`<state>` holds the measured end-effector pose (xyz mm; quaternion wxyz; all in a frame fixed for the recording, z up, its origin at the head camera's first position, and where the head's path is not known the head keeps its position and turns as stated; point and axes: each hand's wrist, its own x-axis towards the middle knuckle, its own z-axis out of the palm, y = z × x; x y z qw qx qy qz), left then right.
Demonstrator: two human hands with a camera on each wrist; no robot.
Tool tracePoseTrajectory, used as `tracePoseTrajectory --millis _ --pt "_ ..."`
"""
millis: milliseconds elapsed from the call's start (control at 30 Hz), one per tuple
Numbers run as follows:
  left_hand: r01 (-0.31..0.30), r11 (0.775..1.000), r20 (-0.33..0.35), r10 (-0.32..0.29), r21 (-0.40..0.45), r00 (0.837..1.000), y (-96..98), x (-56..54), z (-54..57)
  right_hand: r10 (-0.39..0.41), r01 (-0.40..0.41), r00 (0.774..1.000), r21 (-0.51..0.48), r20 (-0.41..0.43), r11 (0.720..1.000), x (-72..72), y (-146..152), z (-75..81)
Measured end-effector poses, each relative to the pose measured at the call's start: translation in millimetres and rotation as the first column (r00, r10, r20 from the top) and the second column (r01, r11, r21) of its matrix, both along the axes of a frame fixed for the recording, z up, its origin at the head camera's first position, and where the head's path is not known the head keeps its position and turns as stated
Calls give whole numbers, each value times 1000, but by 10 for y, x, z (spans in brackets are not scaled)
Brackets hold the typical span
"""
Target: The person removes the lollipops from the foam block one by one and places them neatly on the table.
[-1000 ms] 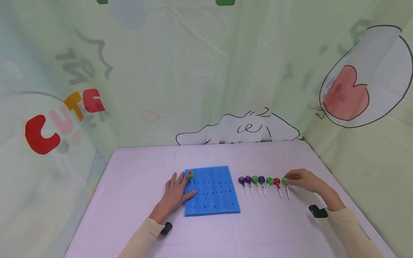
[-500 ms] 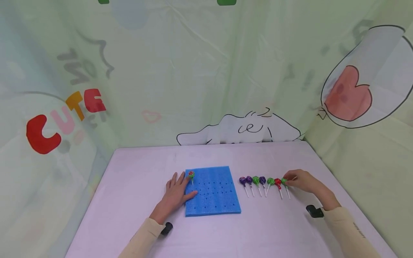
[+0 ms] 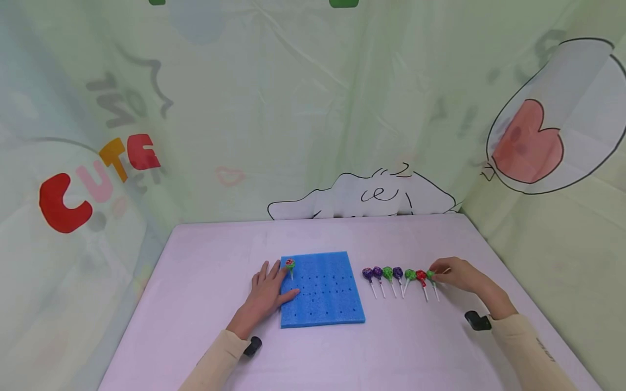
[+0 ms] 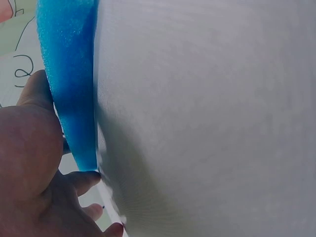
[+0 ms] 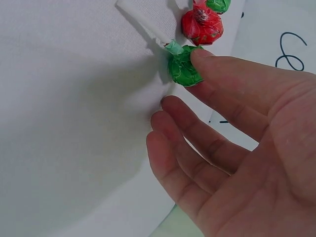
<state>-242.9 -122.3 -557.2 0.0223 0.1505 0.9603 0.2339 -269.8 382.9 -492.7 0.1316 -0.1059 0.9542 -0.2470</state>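
Note:
My left hand rests with spread, straight fingers on the left edge of a blue foam board dotted with small holes. Near its index finger, a red-and-green lollipop stands upright in the board's far left corner. In the left wrist view the thumb lies over the foam's edge. My right hand pinches the wrapped head of a green lollipop between thumb and index finger; the other fingers are loosely bent. This lollipop lies at the right end of a row, close to a red lollipop.
Left of the red one lie another green lollipop, a dark purple lollipop, a green lollipop and two purple ones, sticks toward me. A pale cloth covers the table. Printed curtains stand behind and at both sides.
My right hand has shifted slightly left, bringing the green lollipop closer to the red one; over the last half second it has held still. The left hand has stayed on the board.

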Motion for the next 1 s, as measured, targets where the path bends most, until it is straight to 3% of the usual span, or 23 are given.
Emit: tracePoseTrajectory --millis 1000 --pt "3 1000 -10 -3 0 1000 2 12 19 -39 41 998 44 -42 998 56 -190 159"
